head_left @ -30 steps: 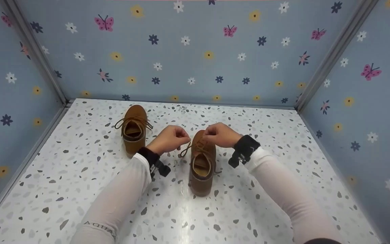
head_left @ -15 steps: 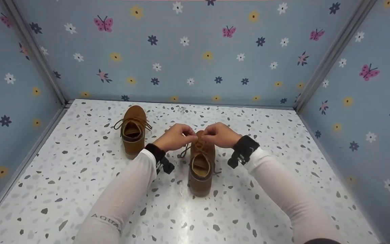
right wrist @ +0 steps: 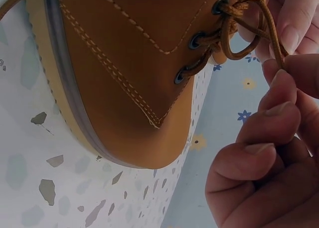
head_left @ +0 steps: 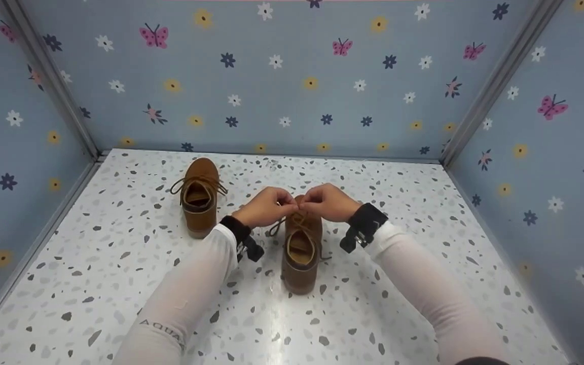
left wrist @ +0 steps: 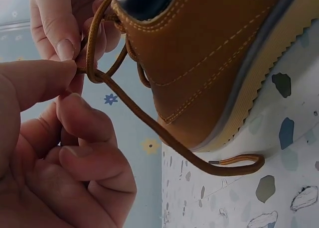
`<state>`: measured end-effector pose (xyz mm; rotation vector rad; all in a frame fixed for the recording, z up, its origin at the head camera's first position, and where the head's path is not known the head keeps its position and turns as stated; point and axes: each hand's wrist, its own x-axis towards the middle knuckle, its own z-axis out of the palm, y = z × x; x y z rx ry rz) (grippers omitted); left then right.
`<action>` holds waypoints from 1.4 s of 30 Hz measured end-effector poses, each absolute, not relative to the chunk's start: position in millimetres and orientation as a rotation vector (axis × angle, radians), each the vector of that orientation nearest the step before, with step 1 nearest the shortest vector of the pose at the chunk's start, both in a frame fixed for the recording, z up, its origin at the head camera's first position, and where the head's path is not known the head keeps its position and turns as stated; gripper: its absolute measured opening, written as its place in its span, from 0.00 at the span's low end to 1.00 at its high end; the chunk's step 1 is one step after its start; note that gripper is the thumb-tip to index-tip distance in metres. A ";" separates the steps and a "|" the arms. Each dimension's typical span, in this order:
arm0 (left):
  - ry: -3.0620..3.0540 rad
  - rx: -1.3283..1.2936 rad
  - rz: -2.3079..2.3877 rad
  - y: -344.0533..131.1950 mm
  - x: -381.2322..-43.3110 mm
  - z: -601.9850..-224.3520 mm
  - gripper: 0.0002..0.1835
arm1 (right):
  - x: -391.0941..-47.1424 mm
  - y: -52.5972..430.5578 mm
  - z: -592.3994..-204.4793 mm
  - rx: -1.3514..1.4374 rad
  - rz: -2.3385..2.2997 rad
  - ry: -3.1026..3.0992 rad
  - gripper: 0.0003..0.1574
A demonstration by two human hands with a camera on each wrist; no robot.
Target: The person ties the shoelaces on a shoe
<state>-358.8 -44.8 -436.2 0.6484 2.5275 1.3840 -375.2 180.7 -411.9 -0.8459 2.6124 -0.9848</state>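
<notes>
A brown lace-up shoe stands on the speckled surface, toe away from me. My left hand and right hand meet over its front. Between thumb and forefinger, my left hand pinches a brown shoelace, whose loose end curls down beside the shoe. The right hand pinches a strand of the same shoelace by its fingertips. Loops of lace hang close to the metal eyelets. The fingertips of both hands come together around the lace, partly hiding it.
A second brown shoe, its lace tied in a bow, stands to the left and farther back. Blue flowered panels enclose the white speckled surface at the back and both sides. Black straps circle the wrists.
My left hand has moved right, over the front of the shoe, until its fingertips met those of the right hand. The right hand and both shoes have stayed nearly in place.
</notes>
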 end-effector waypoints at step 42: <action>2.430 0.618 1.583 -47.9 -352.9 -439.2 0.05 | -337.4 200.0 -437.0 -0.932 -1.056 2.581 0.09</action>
